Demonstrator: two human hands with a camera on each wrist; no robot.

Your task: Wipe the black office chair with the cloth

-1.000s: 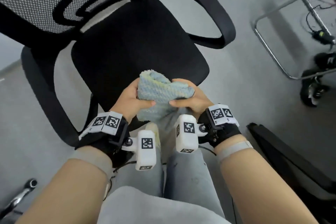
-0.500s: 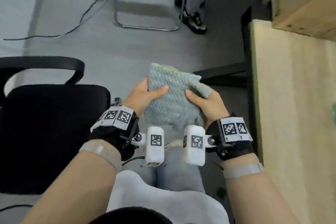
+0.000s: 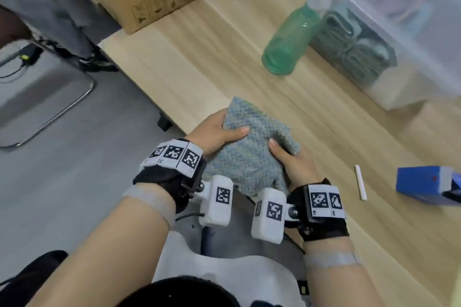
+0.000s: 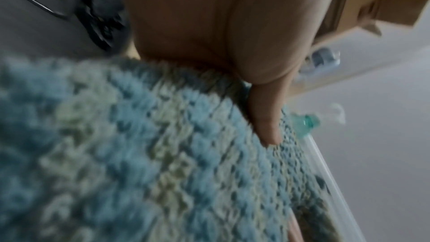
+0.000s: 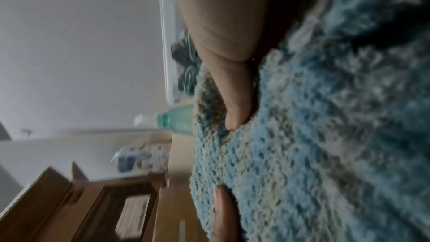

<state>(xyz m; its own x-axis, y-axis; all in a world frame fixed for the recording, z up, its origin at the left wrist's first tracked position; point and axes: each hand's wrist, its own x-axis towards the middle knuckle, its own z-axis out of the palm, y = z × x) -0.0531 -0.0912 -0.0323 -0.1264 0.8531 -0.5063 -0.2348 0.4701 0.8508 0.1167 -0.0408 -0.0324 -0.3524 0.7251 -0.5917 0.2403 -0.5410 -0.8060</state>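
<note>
I see the cloth (image 3: 252, 157) held between both grips over the near edge of the table (image 3: 324, 117) — my left hand (image 3: 214, 134) clasps its left side, thumb on top, and my right hand (image 3: 294, 164) pinches its right side. Beyond the grips stands a green bottle (image 3: 289, 42); right of them lie a white stick (image 3: 360, 182) and a blue box (image 3: 424, 185).

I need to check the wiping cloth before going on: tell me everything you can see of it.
The cloth is a thick, nubby terry-like cloth, pale blue mottled with cream patches, folded into a rough pad with one corner pointing up and away. It is held in the air over the near edge of the wooden table, not lying on it. The left hand grips its left edge, thumb on top; the right hand grips its right edge the same way. Nothing else touches it.
</note>
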